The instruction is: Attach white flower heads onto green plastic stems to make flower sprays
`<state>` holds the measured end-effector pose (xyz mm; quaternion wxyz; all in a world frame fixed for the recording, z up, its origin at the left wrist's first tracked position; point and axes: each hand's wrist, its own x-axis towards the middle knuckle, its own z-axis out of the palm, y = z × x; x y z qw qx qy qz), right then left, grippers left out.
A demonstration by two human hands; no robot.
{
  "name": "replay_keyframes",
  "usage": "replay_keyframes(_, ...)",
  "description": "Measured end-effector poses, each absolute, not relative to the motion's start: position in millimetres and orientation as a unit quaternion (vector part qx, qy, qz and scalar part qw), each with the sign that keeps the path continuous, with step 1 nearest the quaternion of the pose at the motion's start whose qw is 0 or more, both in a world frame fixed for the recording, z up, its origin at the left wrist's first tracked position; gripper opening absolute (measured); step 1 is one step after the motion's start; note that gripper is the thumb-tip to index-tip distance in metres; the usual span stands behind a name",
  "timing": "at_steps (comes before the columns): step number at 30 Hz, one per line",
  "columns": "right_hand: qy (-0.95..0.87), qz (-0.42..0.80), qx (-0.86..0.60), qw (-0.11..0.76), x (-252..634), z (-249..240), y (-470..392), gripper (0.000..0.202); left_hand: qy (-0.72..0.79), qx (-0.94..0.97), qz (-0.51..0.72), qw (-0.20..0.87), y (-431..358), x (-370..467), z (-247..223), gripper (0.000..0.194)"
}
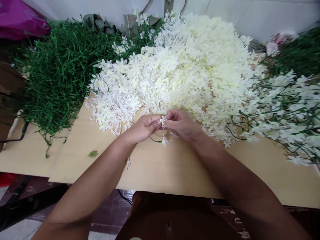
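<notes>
On the table (pixel 175 173) the work looks only partly through, judging by the piles. At about 3 o'clock lies a heap of finished sprays (pixel 287 103), green stems already carrying white blossoms. At 12 o'clock a big mound of loose white blossoms (pixel 190 66) waits, and at 10 o'clock a thick tangle of bare green stems (pixel 60 73), so much seems left.

At the centre the left hand (pixel 142 128) and the right hand (pixel 181 125) meet, fingertips touching. Both sets of fingers are pinched nearly closed around a small white blossom (pixel 163 120) between them. A thin green stem (pixel 156 140), with one blossom at its tip, hangs just below the hands; which hand grips it cannot be told.
</notes>
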<state>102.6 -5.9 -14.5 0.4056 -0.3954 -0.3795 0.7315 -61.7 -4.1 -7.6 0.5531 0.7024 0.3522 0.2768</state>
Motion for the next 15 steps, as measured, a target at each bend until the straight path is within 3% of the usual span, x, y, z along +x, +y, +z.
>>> replay_keyframes(4,-0.363,0.749,-0.380,0.403,100,-13,-4,0.028,0.404,0.667,0.310,0.544,-6,-61,-12,0.041)
replay_keyframes(9,-0.371,0.723,-0.414,0.411,96,-1,-3,0.032,0.396,0.576,0.368,0.613,-2,-62,-17,0.048)
replay_keyframes(12,-0.467,0.646,-0.426,0.429,111,33,-5,0.028,0.386,0.538,0.407,0.630,2,-62,-14,0.048)
replay_keyframes(15,-0.594,0.459,-0.474,0.461,156,82,-13,0.016,0.386,0.545,0.401,0.627,4,-62,-13,0.048)
